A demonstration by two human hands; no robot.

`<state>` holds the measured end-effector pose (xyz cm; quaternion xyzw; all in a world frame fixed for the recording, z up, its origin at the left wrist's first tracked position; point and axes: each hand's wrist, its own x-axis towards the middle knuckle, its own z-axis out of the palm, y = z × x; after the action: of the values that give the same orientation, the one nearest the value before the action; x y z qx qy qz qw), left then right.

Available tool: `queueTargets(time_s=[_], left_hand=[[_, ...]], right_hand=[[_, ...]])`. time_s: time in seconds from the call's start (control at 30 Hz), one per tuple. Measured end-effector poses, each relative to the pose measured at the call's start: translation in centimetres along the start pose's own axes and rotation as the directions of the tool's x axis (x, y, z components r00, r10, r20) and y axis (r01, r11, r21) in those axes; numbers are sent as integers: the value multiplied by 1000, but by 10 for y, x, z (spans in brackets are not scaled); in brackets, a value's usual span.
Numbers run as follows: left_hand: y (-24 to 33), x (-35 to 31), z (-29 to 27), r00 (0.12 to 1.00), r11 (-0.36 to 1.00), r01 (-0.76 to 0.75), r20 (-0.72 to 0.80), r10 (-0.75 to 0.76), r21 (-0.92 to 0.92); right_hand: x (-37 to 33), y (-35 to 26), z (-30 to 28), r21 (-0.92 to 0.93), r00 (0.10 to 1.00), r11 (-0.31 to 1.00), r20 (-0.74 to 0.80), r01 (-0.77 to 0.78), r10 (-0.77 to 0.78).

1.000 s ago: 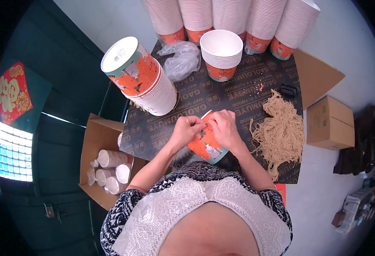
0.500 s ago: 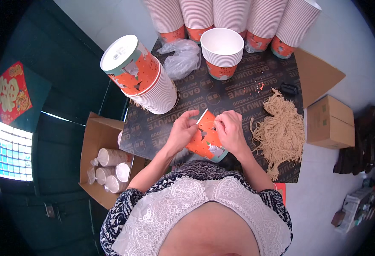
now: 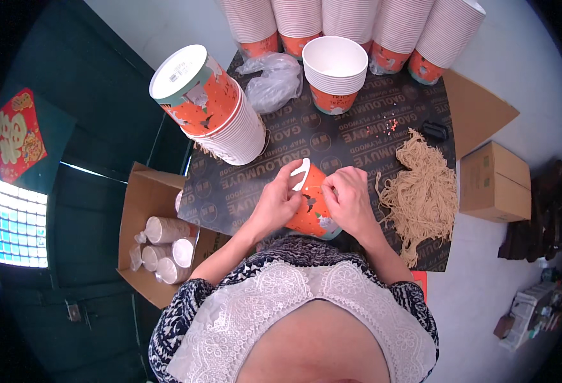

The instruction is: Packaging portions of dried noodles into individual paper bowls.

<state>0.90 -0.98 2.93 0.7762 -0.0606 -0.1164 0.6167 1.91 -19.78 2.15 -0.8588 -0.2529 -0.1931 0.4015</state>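
Observation:
An orange paper bucket (image 3: 311,204) with a teal base and dark and grey printed figures is tilted at the table's near edge, close to my body. My left hand (image 3: 277,201) grips it at the white rim, with fingers reaching into the mouth and the thumb on the outer wall. My right hand (image 3: 349,195) is closed in a pinch against the bucket's right side, below the rim. A thin pale cord seems to run from its fingertips across the wall; most of it is hidden. Right of this hand lies a loose heap of tan cords (image 3: 421,198).
An inverted stack of buckets (image 3: 230,121) stands on the left, an upright stack (image 3: 335,70) at the back. Behind are tall wrapped stacks (image 3: 351,25). A clear plastic bag (image 3: 271,83) and a black object (image 3: 435,131) lie on the table. An open carton (image 3: 142,198) holds wrapped stacks.
My left fingers have moved further over the rim into the bucket, whose mouth is turned more into view. My right hand stays pinched at the wall, shifted slightly.

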Motion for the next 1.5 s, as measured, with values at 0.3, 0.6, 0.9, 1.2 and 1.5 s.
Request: queueTargets(time_s=[0.3, 0.6, 0.9, 1.2, 1.5], left_hand=[[8, -2, 2, 1000, 1000, -12, -7, 12, 20], [9, -3, 3, 1000, 1000, -4, -2, 4, 10], [6, -3, 2, 1000, 999, -20, -3, 20, 32], [20, -5, 3, 998, 985, -55, -19, 58, 165], [6, -5, 4, 964, 897, -242, -14, 266, 370]], right_hand=[[1, -6, -6, 25, 999, 1000, 32, -2, 1], [2, -5, -3, 34, 999, 999, 42, 3, -5], [1, -4, -1, 26, 998, 1000, 60, 0, -1], [-2, -5, 15, 36, 999, 999, 36, -16, 14], [-8, 4, 30, 119, 999, 993, -24, -28, 31]])
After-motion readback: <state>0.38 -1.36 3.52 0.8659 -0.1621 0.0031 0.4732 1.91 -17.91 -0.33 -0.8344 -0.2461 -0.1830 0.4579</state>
